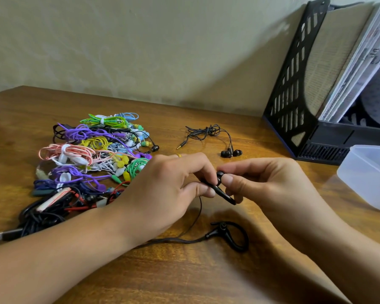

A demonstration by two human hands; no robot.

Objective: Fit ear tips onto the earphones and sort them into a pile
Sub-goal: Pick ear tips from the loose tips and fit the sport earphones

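Both hands meet over the middle of the wooden desk (184, 277). My left hand (169, 189) pinches a black ear-hook earphone (223, 193) by its stem. My right hand (266, 183) pinches a black ear tip (219, 174) at the earphone's top end. Its cable runs down to the second black ear-hook earpiece (233, 235), which lies on the desk below my hands. A pile of tangled coloured earphones (92, 154) lies to the left. One black pair of earphones (208, 137) with tips on lies apart behind my hands.
A black file holder (294, 88) with books and papers stands against the wall at the right. A translucent white plastic box (364, 172) sits at the right edge. A wall closes off the back of the desk.
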